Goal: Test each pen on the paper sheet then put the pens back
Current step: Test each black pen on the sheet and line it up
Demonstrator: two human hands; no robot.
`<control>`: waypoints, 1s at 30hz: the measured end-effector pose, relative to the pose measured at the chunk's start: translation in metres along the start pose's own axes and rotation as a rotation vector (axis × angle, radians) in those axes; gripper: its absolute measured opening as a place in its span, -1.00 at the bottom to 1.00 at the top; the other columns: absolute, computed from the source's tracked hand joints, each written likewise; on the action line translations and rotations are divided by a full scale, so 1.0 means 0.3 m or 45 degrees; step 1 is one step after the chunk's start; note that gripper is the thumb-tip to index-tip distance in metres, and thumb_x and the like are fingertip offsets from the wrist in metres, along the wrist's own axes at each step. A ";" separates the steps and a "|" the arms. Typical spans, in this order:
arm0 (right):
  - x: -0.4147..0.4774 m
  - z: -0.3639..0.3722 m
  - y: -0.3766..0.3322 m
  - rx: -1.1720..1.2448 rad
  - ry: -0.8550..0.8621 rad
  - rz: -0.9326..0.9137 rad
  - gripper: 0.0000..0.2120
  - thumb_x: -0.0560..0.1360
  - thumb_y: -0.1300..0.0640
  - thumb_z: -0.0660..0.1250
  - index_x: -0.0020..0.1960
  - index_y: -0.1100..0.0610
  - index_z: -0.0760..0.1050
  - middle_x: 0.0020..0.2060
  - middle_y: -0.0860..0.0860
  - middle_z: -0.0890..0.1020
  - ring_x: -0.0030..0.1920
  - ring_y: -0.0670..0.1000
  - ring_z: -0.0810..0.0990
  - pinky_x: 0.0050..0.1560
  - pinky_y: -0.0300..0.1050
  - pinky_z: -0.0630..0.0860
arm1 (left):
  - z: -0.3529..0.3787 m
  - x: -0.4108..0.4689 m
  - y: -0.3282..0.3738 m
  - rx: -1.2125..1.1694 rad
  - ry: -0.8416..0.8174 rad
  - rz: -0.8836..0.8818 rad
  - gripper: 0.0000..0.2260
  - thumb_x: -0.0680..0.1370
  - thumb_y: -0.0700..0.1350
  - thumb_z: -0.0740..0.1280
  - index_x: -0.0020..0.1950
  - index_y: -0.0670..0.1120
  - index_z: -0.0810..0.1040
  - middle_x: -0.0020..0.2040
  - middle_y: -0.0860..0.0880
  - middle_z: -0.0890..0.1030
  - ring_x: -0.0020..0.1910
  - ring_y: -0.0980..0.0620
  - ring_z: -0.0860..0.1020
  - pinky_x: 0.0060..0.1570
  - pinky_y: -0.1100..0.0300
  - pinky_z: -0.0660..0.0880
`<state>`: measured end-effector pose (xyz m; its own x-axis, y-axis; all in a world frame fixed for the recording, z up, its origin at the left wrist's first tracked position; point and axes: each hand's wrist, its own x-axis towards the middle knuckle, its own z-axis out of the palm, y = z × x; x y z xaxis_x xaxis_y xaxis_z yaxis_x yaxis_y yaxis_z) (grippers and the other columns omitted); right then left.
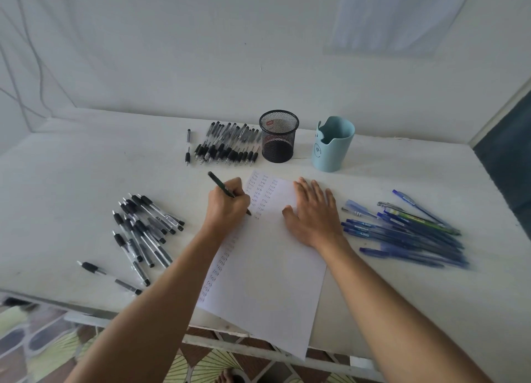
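Gripping a dark pen [219, 185] in the left hand [228, 207], fingers curled tight, forearm coming in from 7 o'clock, tip down on the paper sheet [267, 273]. Pressing the sheet flat with the right hand [314, 213], fingers straight and spread, at 3 o'clock of the pen. Down the sheet, columns of tiny repeated marks, possibly "test", too small to be sure. At the sheet's 9 o'clock, loose black pens [143, 230]; at 3 o'clock, blue pens [408, 234], barrel print blurred; at 12 o'clock, a mesh cup [278, 137].
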<state>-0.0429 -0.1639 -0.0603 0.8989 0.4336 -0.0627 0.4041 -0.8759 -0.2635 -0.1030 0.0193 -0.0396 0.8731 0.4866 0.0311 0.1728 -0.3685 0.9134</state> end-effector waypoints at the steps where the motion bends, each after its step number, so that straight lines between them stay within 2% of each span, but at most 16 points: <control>1: 0.001 -0.007 0.001 0.030 -0.026 0.004 -0.25 0.49 -0.14 -0.05 0.63 0.07 -0.04 0.63 -0.03 -0.05 0.61 0.00 -0.14 0.57 0.09 -0.23 | -0.005 0.006 -0.001 -0.087 0.065 -0.051 -0.77 0.37 -0.39 0.27 -0.36 -0.10 0.34 -0.42 -0.03 0.37 -0.41 0.04 0.33 -0.45 0.19 0.29; 3: 0.004 -0.019 0.004 0.104 -0.065 0.016 -0.18 0.40 -0.15 -0.04 0.63 0.04 -0.05 0.63 -0.07 -0.06 0.61 -0.03 -0.15 0.57 0.08 -0.25 | -0.011 0.012 0.003 -0.235 0.130 -0.108 -0.87 0.47 -0.32 0.34 -0.20 -0.13 0.48 -0.34 -0.09 0.50 -0.42 0.05 0.45 -0.46 0.22 0.39; 5: 0.008 -0.030 0.008 0.176 -0.096 0.026 -0.13 0.35 -0.16 0.00 0.63 0.02 -0.04 0.63 -0.09 -0.06 0.60 -0.05 -0.16 0.56 0.06 -0.27 | -0.017 0.016 0.004 -0.277 0.057 -0.097 -0.89 0.52 -0.22 0.43 -0.05 -0.14 0.51 -0.23 -0.09 0.61 -0.36 0.11 0.56 -0.39 0.24 0.50; 9: 0.010 -0.064 0.013 0.377 -0.152 0.019 -0.13 0.27 -0.09 0.13 0.58 -0.04 0.10 0.62 -0.09 0.00 0.60 -0.06 -0.14 0.53 0.01 -0.29 | -0.037 0.035 0.002 -0.238 -0.164 -0.080 -0.88 0.48 -0.26 0.48 -0.04 -0.13 0.60 -0.07 0.01 0.71 -0.10 0.11 0.67 -0.06 0.25 0.61; 11: 0.009 -0.084 0.016 0.383 -0.194 -0.007 -0.25 0.35 -0.05 0.22 0.54 -0.07 0.21 0.62 -0.06 0.02 0.61 -0.03 -0.12 0.53 0.03 -0.29 | -0.040 0.036 0.005 -0.145 -0.198 -0.044 -0.90 0.49 -0.25 0.48 -0.06 -0.08 0.66 -0.10 0.04 0.72 -0.10 0.13 0.67 0.02 0.21 0.61; 14: 0.003 -0.095 0.013 0.156 -0.181 -0.077 -0.40 0.49 0.03 0.28 0.52 -0.13 0.26 0.62 -0.07 0.06 0.61 0.03 -0.14 0.51 0.18 -0.36 | -0.042 0.027 0.029 0.067 -0.255 0.087 -0.98 0.55 -0.09 0.43 -0.05 0.00 0.66 -0.20 0.10 0.69 -0.17 0.19 0.62 -0.08 0.28 0.54; 15: -0.002 -0.095 0.004 0.051 -0.157 -0.093 -0.41 0.51 0.00 0.26 0.52 -0.15 0.25 0.62 -0.08 0.07 0.61 0.04 -0.15 0.49 0.23 -0.39 | -0.045 0.022 0.044 0.161 -0.270 0.134 -0.93 0.58 -0.04 0.39 -0.03 -0.01 0.63 -0.22 0.12 0.66 -0.18 0.19 0.60 -0.13 0.29 0.51; 16: -0.009 -0.095 -0.007 -0.033 -0.133 -0.096 -0.43 0.53 -0.02 0.23 0.53 -0.15 0.24 0.61 -0.07 0.07 0.61 0.05 -0.17 0.48 0.26 -0.40 | -0.048 0.017 0.054 0.228 -0.285 0.177 -0.87 0.61 0.00 0.34 -0.02 -0.04 0.61 -0.21 0.11 0.64 -0.18 0.17 0.59 -0.16 0.26 0.49; 19: -0.030 -0.091 -0.045 -0.108 -0.061 -0.061 -0.46 0.57 -0.03 0.17 0.54 -0.07 0.23 0.61 -0.05 0.12 0.61 0.05 -0.15 0.51 0.29 -0.34 | -0.057 -0.005 0.098 0.317 -0.354 0.262 -0.74 0.65 0.04 0.26 -0.04 -0.14 0.55 -0.21 -0.08 0.62 -0.26 0.02 0.52 -0.21 0.06 0.49; 22: -0.061 -0.084 -0.070 0.087 0.104 0.031 -0.50 0.59 0.00 0.19 0.52 0.01 0.29 0.56 -0.04 0.25 0.60 0.05 0.01 0.56 0.21 -0.19 | -0.069 -0.029 0.129 0.405 -0.406 0.335 -0.69 0.64 0.06 0.26 -0.13 -0.16 0.51 -0.34 -0.02 0.51 -0.38 0.05 0.40 -0.32 0.12 0.38; 24: -0.094 -0.080 -0.077 0.324 0.313 0.086 -0.54 0.57 0.06 0.26 0.46 0.07 0.39 0.47 0.00 0.41 0.53 0.07 0.23 0.56 0.10 0.06 | -0.074 -0.050 0.150 0.440 -0.423 0.391 -0.68 0.63 0.06 0.29 -0.19 -0.14 0.49 -0.39 0.02 0.47 -0.41 0.06 0.37 -0.37 0.18 0.32; 26: -0.146 -0.089 -0.080 0.625 0.479 0.187 -0.58 0.54 0.15 0.30 0.39 0.11 0.47 0.37 0.02 0.52 0.42 0.04 0.40 0.44 -0.09 0.25 | -0.069 -0.084 0.170 0.450 -0.448 0.438 -0.70 0.61 0.03 0.31 -0.21 -0.14 0.50 -0.41 0.03 0.47 -0.41 0.08 0.39 -0.40 0.29 0.31; 30: -0.317 -0.127 -0.053 0.991 0.704 0.378 -0.61 0.52 0.26 0.28 0.33 0.09 0.51 0.28 -0.07 0.57 0.31 -0.11 0.46 0.30 -0.30 0.33 | -0.031 -0.200 0.210 0.443 -0.515 0.484 -0.73 0.57 0.00 0.35 -0.22 -0.16 0.53 -0.42 0.02 0.49 -0.38 0.11 0.43 -0.36 0.39 0.35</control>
<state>-0.1283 -0.1992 -0.0136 0.9779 -0.1131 0.1760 0.1046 -0.4645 -0.8794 -0.1487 -0.0259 0.0198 0.9933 -0.0396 0.1090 -0.1037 -0.7237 0.6823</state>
